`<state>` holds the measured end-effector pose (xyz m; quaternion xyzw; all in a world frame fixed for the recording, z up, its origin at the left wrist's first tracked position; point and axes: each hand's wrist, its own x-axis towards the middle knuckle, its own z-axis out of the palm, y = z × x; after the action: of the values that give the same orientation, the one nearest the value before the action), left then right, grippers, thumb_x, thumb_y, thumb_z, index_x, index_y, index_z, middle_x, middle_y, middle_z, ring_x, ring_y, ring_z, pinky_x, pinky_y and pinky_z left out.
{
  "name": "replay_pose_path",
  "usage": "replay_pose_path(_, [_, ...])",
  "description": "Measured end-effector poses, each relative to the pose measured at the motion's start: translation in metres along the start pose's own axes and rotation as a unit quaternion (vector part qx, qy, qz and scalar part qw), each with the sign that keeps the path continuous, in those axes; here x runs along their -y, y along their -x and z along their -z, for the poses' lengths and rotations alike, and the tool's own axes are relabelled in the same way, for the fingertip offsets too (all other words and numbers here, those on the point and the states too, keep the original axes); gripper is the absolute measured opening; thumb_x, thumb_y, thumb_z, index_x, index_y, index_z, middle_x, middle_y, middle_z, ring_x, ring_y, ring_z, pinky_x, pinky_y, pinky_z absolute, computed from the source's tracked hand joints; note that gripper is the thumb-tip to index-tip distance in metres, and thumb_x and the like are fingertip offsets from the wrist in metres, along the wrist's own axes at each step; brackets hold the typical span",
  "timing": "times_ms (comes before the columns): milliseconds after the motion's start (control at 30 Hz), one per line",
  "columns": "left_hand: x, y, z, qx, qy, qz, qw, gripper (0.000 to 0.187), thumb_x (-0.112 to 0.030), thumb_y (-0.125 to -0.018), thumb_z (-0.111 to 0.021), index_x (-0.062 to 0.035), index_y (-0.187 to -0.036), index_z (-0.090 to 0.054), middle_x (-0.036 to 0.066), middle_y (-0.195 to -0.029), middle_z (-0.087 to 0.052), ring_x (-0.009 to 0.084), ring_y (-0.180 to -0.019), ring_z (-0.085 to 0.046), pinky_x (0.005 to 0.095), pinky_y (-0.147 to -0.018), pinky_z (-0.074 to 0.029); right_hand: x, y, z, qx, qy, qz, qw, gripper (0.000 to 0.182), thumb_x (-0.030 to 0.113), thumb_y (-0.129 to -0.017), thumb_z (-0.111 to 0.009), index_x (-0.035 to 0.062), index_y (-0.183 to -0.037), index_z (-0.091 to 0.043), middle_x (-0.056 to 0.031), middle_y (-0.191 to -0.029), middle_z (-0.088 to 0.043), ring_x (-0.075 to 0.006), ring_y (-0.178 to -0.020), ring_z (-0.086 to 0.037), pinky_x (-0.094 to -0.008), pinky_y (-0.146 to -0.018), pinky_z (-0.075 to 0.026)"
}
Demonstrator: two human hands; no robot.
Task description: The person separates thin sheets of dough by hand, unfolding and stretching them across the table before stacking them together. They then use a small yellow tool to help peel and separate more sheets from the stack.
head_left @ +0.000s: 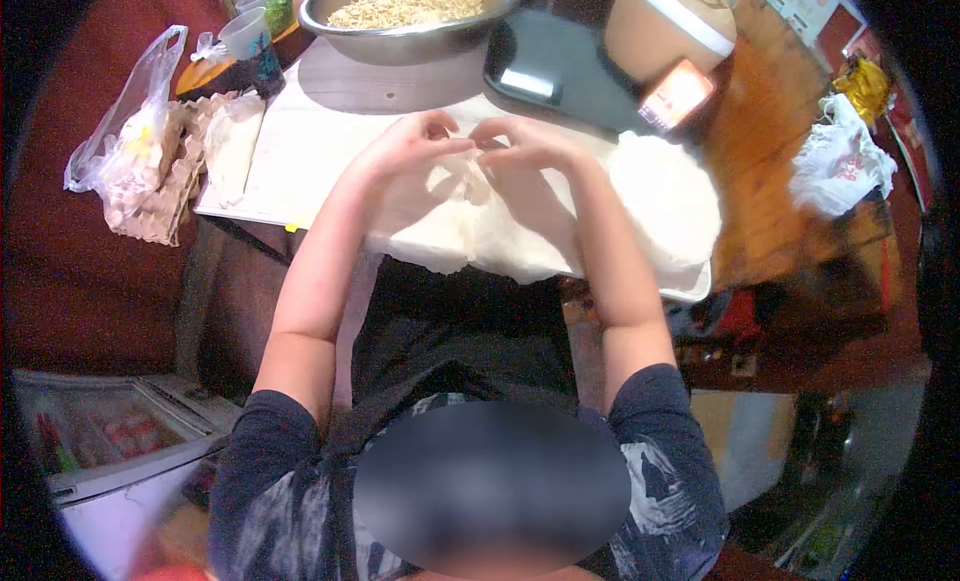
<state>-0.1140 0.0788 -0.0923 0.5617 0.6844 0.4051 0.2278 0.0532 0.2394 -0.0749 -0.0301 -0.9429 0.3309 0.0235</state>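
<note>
Thin white sheets (520, 243) lie over the near edge of the white board, their ragged front edges hanging toward my lap. My left hand (415, 146) and my right hand (525, 146) meet above them, fingertips almost touching. Both have bent fingers and thumbs drawn together in a pinch, where a creased bit of thin white sheet (470, 186) shows just below the fingertips. Right of my right forearm sits a thick round stack of white sheets (665, 201).
Past my hands stand a metal bowl (410, 46) of shredded filling, a dark flat tray (560, 76), a lit phone (677, 95) and a beige container (668, 26). Egg cartons (150, 201) and a plastic cup (250, 46) are at left; a white plastic bag (843, 161) lies right.
</note>
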Motion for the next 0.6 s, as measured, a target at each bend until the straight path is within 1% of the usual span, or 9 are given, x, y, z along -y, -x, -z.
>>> replay_pose_path(33, [-0.003, -0.002, 0.0, -0.002, 0.0, -0.001, 1.0, 0.039, -0.031, -0.084, -0.073, 0.0024, -0.103, -0.064, 0.007, -0.084, -0.065, 0.0123, -0.077, -0.058, 0.0266, -0.068, -0.047, -0.002, -0.002, 0.002, 0.0, 0.002, 0.001, 1.0, 0.046, 0.036, -0.08, -0.069, 0.0044, -0.112, -0.063, -0.013, -0.109, -0.065, -0.0228, -0.1, -0.061, -0.0345, -0.088, -0.046])
replay_pose_path(133, [-0.005, -0.006, -0.002, 0.047, -0.002, -0.015, 0.999, 0.029, -0.026, -0.084, -0.073, 0.0003, -0.077, -0.063, 0.001, -0.069, -0.06, 0.0088, -0.067, -0.053, 0.0265, -0.06, -0.044, -0.001, -0.001, 0.004, 0.044, -0.01, -0.003, 0.999, 0.043, 0.039, -0.081, -0.069, 0.0045, -0.106, -0.065, -0.0114, -0.099, -0.066, -0.0192, -0.093, -0.059, -0.0332, -0.083, -0.046])
replay_pose_path(233, [-0.001, -0.004, -0.003, 0.029, 0.004, -0.045, 0.999, 0.035, -0.031, -0.08, -0.073, 0.0017, -0.074, -0.063, 0.004, -0.065, -0.059, 0.0109, -0.062, -0.052, 0.029, -0.056, -0.043, 0.007, 0.006, 0.003, 0.05, -0.067, -0.008, 0.997, 0.04, 0.04, -0.084, -0.068, 0.0028, -0.098, -0.065, -0.0079, -0.091, -0.066, -0.0154, -0.084, -0.058, -0.032, -0.077, -0.045])
replay_pose_path(300, [-0.007, 0.001, 0.002, 0.036, -0.012, -0.034, 0.999, 0.034, -0.03, -0.082, -0.072, 0.0015, -0.073, -0.063, 0.004, -0.063, -0.058, 0.0108, -0.061, -0.052, 0.0291, -0.056, -0.043, 0.015, 0.006, 0.003, 0.038, -0.076, -0.032, 0.996, 0.032, 0.033, -0.09, -0.063, 0.0014, -0.084, -0.059, -0.0016, -0.074, -0.057, -0.0096, -0.073, -0.049, -0.0276, -0.066, -0.042])
replay_pose_path(333, [-0.015, 0.006, 0.006, 0.043, -0.028, -0.023, 0.998, 0.034, -0.03, -0.083, -0.071, 0.0013, -0.072, -0.063, 0.004, -0.062, -0.058, 0.0108, -0.06, -0.051, 0.0292, -0.056, -0.043, 0.021, 0.008, 0.004, 0.038, -0.077, -0.031, 0.996, 0.032, 0.033, -0.09, -0.063, 0.0014, -0.084, -0.059, -0.0016, -0.074, -0.057, -0.0096, -0.073, -0.049, -0.0276, -0.066, -0.042])
replay_pose_path(467, [-0.042, 0.022, 0.02, 0.074, -0.007, -0.011, 0.997, 0.03, -0.027, -0.089, -0.068, -0.0002, -0.077, -0.062, -0.003, -0.066, -0.052, 0.0067, -0.064, -0.046, 0.0274, -0.056, -0.039, 0.046, 0.02, 0.003, -0.124, -0.011, 0.017, 0.992, 0.033, 0.032, -0.089, -0.065, -0.0005, -0.082, -0.059, -0.0108, -0.067, -0.061, -0.0171, -0.061, -0.054, -0.034, -0.06, -0.045])
replay_pose_path(533, [-0.057, 0.029, 0.025, -0.009, -0.01, -0.042, 0.999, 0.03, -0.027, -0.089, -0.067, 0.0016, -0.08, -0.064, -0.002, -0.067, -0.055, 0.0056, -0.065, -0.047, 0.0265, -0.057, -0.04, 0.058, 0.029, 0.007, -0.228, 0.007, 0.016, 0.973, 0.03, 0.028, -0.088, -0.066, -0.0007, -0.082, -0.059, -0.0154, -0.068, -0.06, -0.0224, -0.058, -0.053, -0.0354, -0.059, -0.045])
replay_pose_path(567, [-0.063, 0.032, 0.028, -0.01, -0.009, -0.043, 0.999, 0.03, -0.027, -0.089, -0.067, 0.0016, -0.08, -0.064, -0.002, -0.067, -0.055, 0.0056, -0.065, -0.047, 0.0265, -0.057, -0.04, 0.068, 0.035, 0.01, -0.229, 0.008, 0.016, 0.973, 0.03, 0.028, -0.088, -0.066, -0.0007, -0.082, -0.059, -0.0154, -0.068, -0.06, -0.0224, -0.058, -0.053, -0.0354, -0.059, -0.045])
replay_pose_path(600, [-0.069, 0.034, 0.029, -0.07, -0.02, -0.075, 0.995, 0.03, -0.028, -0.088, -0.067, 0.0017, -0.083, -0.066, 0.003, -0.067, -0.06, 0.008, -0.064, -0.051, 0.0286, -0.059, -0.043, 0.081, 0.042, 0.014, -0.279, 0.016, -0.003, 0.96, 0.029, 0.027, -0.087, -0.066, -0.0009, -0.082, -0.059, -0.016, -0.068, -0.06, -0.0231, -0.058, -0.053, -0.0355, -0.059, -0.045])
